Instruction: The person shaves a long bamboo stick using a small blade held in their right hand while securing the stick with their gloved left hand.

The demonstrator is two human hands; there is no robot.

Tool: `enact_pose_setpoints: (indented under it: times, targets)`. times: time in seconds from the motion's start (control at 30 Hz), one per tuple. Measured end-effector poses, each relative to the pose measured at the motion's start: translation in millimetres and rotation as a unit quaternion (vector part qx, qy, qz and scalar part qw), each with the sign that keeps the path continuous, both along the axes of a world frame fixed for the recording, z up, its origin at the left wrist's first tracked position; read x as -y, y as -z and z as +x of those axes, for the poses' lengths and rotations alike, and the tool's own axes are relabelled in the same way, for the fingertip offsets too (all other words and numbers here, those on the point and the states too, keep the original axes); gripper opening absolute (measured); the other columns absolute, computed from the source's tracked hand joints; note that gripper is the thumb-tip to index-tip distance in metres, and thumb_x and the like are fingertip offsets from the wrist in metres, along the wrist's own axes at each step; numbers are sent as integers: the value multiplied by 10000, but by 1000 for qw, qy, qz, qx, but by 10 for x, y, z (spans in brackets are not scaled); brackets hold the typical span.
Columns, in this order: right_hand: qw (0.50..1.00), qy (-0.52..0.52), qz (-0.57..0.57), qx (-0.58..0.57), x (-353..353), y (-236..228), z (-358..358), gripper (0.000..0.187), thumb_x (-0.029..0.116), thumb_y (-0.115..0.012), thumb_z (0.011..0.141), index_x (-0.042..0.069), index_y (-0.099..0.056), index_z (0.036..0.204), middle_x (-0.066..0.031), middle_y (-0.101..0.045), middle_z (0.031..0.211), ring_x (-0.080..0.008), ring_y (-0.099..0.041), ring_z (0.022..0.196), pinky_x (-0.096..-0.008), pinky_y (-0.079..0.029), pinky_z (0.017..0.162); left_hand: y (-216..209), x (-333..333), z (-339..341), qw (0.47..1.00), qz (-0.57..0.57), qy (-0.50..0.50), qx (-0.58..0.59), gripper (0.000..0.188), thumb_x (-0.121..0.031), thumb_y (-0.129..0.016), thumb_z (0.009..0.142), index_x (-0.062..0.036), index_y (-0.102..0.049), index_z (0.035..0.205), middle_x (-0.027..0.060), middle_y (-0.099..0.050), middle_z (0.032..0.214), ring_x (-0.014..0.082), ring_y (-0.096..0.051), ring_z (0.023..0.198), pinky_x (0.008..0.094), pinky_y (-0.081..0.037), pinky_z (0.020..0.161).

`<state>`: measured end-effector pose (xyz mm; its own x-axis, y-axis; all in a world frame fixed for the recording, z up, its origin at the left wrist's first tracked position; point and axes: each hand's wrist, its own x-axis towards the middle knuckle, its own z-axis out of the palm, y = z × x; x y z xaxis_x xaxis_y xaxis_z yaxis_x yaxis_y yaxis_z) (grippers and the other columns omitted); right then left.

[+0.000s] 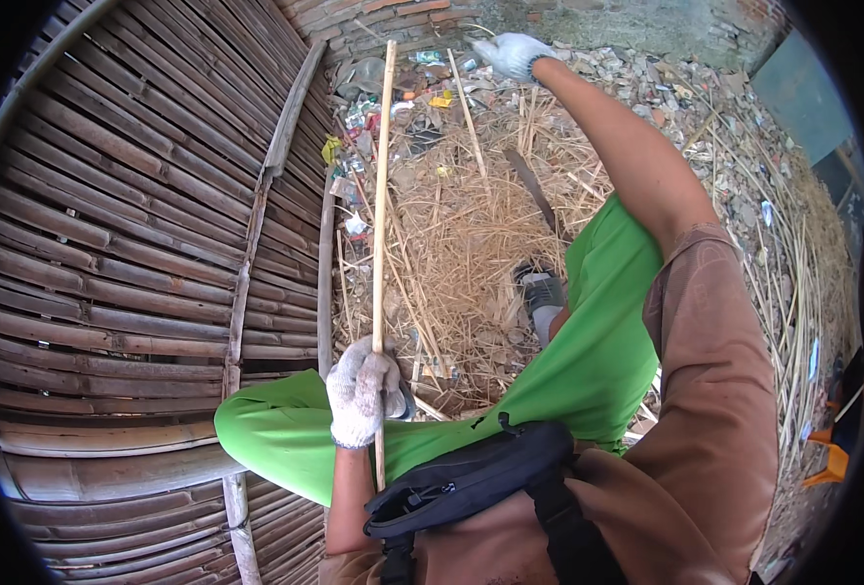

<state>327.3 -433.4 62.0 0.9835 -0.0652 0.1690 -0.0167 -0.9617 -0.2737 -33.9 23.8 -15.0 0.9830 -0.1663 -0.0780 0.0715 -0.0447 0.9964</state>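
Note:
My left hand (pixel 358 395), in a white knitted glove with brownish stains, is closed around the lower part of a long pale bamboo strip (pixel 383 210). The strip stands nearly lengthwise in front of me, its far end close to the brick wall. My right arm is stretched far forward. My gloved right hand (pixel 512 57) has its fingers drawn together near the wall, and a thin pale curl shows at the fingertips, too small to name. A second, shorter bamboo strip (pixel 468 117) lies between the hands. A dark, narrow blade-like piece (pixel 534 185) lies beside my right leg.
Bamboo slats (pixel 110 244) form a platform on my left. Straw-like shavings (pixel 480 244) and litter cover the ground ahead. A brick wall (pixel 607 34) stands at the back. Long thin strips (pixel 787 253) lie on the right. A black waist bag (pixel 471 478) rests at my lap.

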Motion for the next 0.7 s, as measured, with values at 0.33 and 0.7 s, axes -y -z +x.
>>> enact_pose_setpoints:
  times: [0.33,0.7]
  targets:
    - [957,-283,11,-67,-1569,-85,-1298,716,684,-385,1084,53,-698,1214,-250,-753,1049,-419,-744,1000,-545,-571,934,56,75,77,980,-176,-75,-53,260,-124,-592,1090,0,-572,1317,113,-690,880,125,-553,478,278,-463,407]
    - [897,-437,-17,59,-2272,369,-2081,460,543,-548,1047,116,-655,914,-172,-685,700,-401,-716,669,-531,-569,593,30,80,59,971,-217,-73,-71,305,-156,-596,1093,10,-563,1347,101,-656,834,96,-466,441,247,-389,383]
